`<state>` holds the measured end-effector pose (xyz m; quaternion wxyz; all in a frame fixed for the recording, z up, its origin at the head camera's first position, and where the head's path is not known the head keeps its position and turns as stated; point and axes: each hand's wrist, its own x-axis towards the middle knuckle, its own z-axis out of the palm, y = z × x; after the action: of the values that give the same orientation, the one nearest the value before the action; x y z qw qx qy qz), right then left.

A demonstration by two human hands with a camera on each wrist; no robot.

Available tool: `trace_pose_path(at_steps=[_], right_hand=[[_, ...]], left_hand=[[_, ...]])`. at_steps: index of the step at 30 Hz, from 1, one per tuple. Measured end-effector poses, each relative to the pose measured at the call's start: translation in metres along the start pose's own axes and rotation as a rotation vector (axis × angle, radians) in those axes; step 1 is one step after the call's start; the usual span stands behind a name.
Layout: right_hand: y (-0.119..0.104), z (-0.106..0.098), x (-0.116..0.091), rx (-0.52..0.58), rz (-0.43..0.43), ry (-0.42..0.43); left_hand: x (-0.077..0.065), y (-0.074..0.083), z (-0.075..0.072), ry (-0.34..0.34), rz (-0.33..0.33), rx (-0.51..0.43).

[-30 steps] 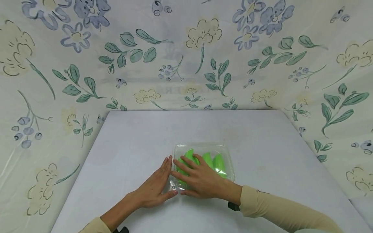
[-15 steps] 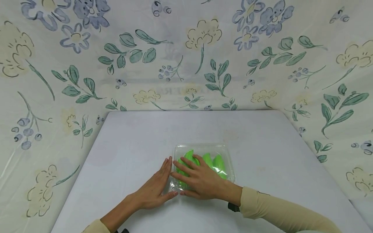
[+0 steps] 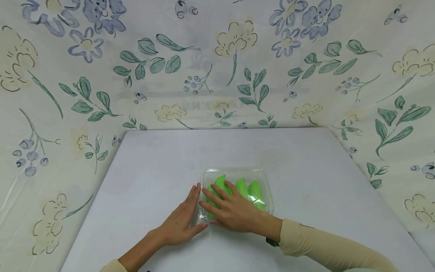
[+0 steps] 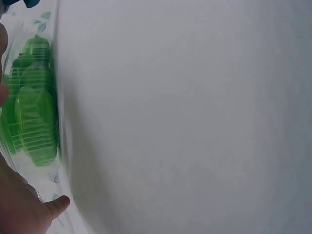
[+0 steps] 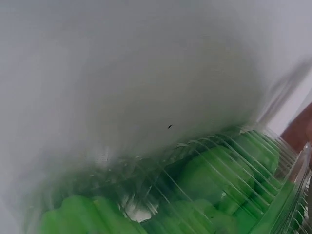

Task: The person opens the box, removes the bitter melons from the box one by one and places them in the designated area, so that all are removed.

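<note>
A clear plastic clamshell box (image 3: 263, 175) lies on the table with its lid down. Inside are several bright green, elongated, lobed pieces (image 3: 255, 190), whose kind I cannot tell. My right hand (image 3: 239, 211) lies spread on top of the lid toward its left side, covering part of the contents. Along the box's left edge, my left hand (image 3: 181, 223) rests with straight fingers together and thumb apart, its thumb tip close to the right hand's. In the left wrist view, the green pieces (image 4: 36, 122) show through the ribbed wall. Ribbed plastic (image 5: 214, 170) also appears in the right wrist view.
The white table (image 3: 163, 162) surrounds the box. Behind and at both sides hangs a floral-printed sheet (image 3: 204, 79). A beige sleeve (image 3: 323, 241) covers the right forearm, with a dark strap (image 3: 272, 241) at the wrist.
The right thumb has drawn in slightly at the box's front edge. Otherwise both hands and the box stay in nearly the same place; the head view shifts a little.
</note>
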<state>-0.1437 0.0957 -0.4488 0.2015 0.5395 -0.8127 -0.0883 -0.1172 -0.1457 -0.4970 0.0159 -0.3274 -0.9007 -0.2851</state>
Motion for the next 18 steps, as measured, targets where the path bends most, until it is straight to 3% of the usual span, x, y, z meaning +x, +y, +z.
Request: trace_pose_path(at_steps=[8,13,18], right_hand=[[-0.001,0.001,0.0,-0.037,-0.015,0.022],[0.001,0.0,0.0,-0.024,-0.003,-0.012],[0.002,-0.002,-0.001,0.0,-0.004,-0.044]], left_hand=[[0.001,0.003,0.003,0.065,-0.081,-0.121],[0.002,0.006,-0.002,0.045,-0.108,-0.167],[0.001,0.009,-0.008,-0.002,-0.11,-0.134]])
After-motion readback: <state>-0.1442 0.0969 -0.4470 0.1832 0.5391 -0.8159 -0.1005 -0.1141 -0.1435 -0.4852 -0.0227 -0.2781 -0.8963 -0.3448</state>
